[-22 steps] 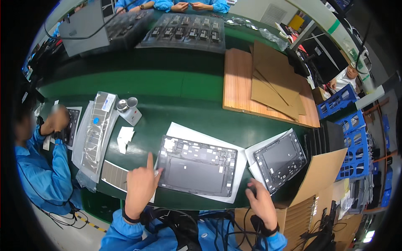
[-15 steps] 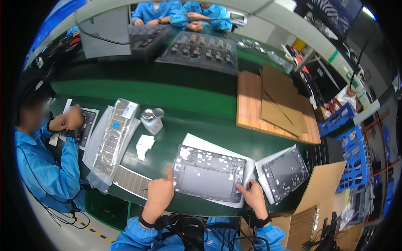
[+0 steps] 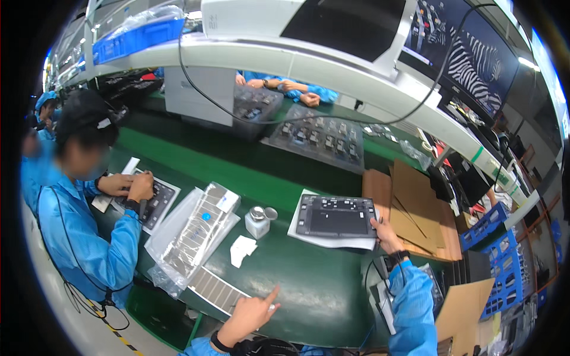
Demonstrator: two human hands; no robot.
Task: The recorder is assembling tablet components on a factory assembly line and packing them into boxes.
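Observation:
My right hand [image 3: 389,235] has its thumb over the right edge of a dark grey tablet housing [image 3: 338,221]. The housing lies tilted over a white sheet [image 3: 295,223], beside the wooden board. Close to the bench's front edge, my left hand [image 3: 252,314] points with its index finger stretched out, the others partly curled. A small white bit [image 3: 272,307] shows by its fingers; I cannot make out what it is. Just left of that hand is a strip of grey-brown adhesive pieces [image 3: 218,289]. My right forearm partly hides a second housing on white sheets [image 3: 383,305].
A clear bag of strips [image 3: 199,234], a white pump bottle [image 3: 257,223] and white paper scraps [image 3: 241,250] lie left of centre. Cardboard sheets [image 3: 415,204] rest on a wooden board [image 3: 377,187]. A co-worker [image 3: 83,219] works at the left. A shelf [image 3: 332,65] crosses above.
The housing has moved away from me toward the wooden board, with my right hand at its edge. My left hand is now apart from it, near the front edge. The view has shifted.

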